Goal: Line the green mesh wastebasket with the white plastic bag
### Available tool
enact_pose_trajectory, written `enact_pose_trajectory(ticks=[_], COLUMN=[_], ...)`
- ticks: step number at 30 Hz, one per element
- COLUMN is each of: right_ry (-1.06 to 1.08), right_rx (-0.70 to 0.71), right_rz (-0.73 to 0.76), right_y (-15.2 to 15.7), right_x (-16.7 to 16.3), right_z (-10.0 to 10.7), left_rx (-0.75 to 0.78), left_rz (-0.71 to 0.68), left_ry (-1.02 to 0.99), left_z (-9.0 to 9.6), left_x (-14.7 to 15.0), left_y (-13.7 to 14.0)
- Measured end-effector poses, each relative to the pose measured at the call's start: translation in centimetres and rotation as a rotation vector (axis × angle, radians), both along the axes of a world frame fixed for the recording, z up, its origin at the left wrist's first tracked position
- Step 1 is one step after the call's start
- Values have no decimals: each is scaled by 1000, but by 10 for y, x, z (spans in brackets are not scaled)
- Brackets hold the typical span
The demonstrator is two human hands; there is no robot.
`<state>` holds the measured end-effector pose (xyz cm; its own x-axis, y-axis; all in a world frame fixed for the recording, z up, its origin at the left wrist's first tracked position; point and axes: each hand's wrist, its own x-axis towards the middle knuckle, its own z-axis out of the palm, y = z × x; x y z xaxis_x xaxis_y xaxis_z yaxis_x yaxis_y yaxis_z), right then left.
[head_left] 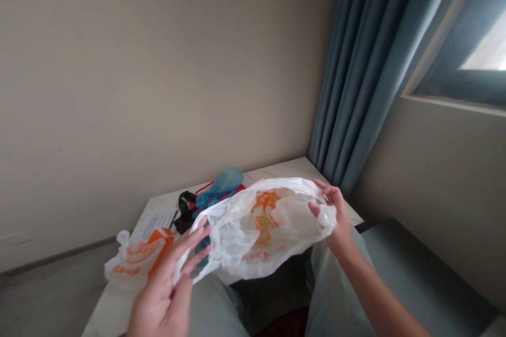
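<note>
A white plastic bag (233, 237) with orange print is stretched sideways between my hands, above my lap and the table's front edge. My left hand (169, 279) holds its left end, with the fingers hooked through the handle loop and somewhat spread. At the other end my right hand (336, 216) grips the bunched handle, the thumb on the inner side and the fingers behind the plastic. Through the thin film the orange print shows in the middle. The bag's mouth looks partly spread; whether anything lies inside I cannot tell.
On the white table (272, 171) lie a heap of blue, red and black bags (221, 189), a printed sheet (156, 224) and another white-and-orange bag (136, 260). A wall stands behind, with a blue curtain (363, 63) and a window at right. A grey bench-like surface (419, 268) lies right.
</note>
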<state>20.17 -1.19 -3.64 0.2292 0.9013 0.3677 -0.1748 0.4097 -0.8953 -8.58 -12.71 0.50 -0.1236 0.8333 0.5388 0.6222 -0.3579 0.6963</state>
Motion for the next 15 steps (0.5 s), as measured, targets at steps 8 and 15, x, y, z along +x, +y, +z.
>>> enact_pose_trajectory(ticks=[8,15], right_ry=[-361,-745], right_rx=[-224,-268], right_rz=[-96,-115], right_y=[46,79], right_x=[13,30], right_z=[-83,-99], left_rx=[-267,-504], left_rz=[-135,-54], left_ry=[-89,322], left_z=[-85,-109], left_x=[9,24], left_y=[69,109])
